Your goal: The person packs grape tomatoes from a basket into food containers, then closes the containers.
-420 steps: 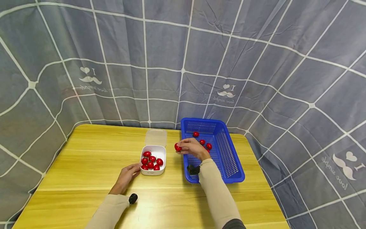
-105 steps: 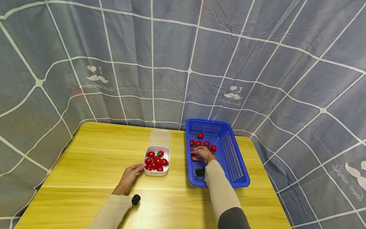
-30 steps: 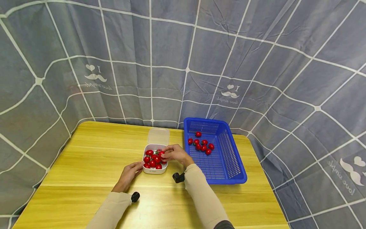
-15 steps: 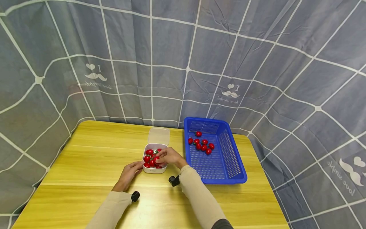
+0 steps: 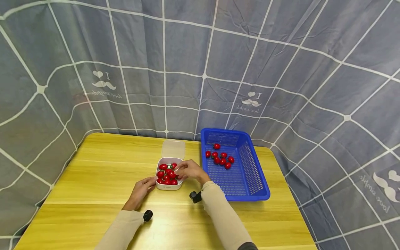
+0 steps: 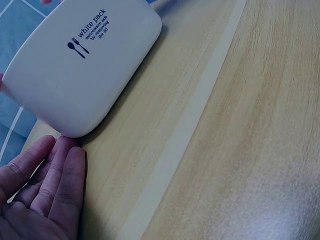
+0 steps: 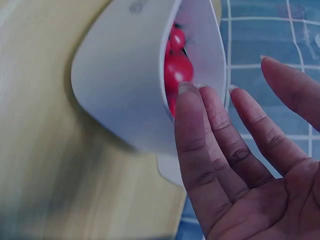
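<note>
Broad yellow wooden worktop point(image 5: 93, 180), backed by grey grid-patterned cloth point(image 5: 281, 69). Rectangular blue perforated plastic basket point(image 5: 250, 173) at right, with loose small red cherry tomatoes point(image 5: 220, 158) near its far end. Small white rounded plastic box point(image 5: 168, 186) left of the basket, full of red tomatoes point(image 5: 165, 175); translucent lid point(image 5: 171, 150) flat just behind. Right hand point(image 5: 189, 170) over the box's right rim, fingers spread and straight, gripping nothing. Left hand point(image 5: 141, 189) flat, relaxed, fingertips point(image 6: 65, 160) touching the box's near left corner.

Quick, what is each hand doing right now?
Left hand: open, fingers against the white box.
Right hand: open, empty, over the box.
</note>
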Motion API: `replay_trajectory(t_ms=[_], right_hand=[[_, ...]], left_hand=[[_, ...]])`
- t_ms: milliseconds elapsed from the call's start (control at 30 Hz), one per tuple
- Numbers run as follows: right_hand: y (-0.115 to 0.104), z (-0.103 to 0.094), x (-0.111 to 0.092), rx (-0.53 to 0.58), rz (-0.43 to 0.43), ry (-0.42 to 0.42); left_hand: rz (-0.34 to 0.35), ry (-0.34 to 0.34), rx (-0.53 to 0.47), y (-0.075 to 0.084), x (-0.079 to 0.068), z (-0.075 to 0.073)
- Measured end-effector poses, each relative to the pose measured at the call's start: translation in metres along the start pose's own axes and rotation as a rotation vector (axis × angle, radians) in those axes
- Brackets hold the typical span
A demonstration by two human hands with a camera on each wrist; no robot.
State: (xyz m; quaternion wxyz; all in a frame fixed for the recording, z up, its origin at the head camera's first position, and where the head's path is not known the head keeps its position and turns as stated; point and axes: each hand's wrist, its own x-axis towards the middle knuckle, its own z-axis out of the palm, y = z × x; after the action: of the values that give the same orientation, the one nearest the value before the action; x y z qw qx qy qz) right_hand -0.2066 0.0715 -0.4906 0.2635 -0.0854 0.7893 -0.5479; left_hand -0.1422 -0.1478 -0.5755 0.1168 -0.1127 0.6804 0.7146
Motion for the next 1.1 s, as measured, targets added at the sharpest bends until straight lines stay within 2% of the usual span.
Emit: replay_trajectory(t_ms=[233,467,733,900,1100], right_hand=[[-0.006,-0.030,-0.011,0.038,-0.059,0.052],[-0.001,-0.058,-0.018,0.175,-0.088,0.128],[0.016,-0.086,-0.023,0.316,-0.111,0.224],[0.028,-0.105,-0.028,0.364,-0.086,0.289],[0.042,-0.128,-0.033,0.418,0.017,0.436]], left_hand=[[-0.001,0.007,-0.011,-0.001,0.000,-0.001],[-0.006,0.006,-0.014,-0.001,-0.001,-0.001],[-0.008,0.002,-0.011,0.000,0.000,-0.002],[-0.005,-0.005,-0.011,0.000,0.001,-0.002],[-0.006,-0.006,-0.016,-0.001,0.000,-0.002]])
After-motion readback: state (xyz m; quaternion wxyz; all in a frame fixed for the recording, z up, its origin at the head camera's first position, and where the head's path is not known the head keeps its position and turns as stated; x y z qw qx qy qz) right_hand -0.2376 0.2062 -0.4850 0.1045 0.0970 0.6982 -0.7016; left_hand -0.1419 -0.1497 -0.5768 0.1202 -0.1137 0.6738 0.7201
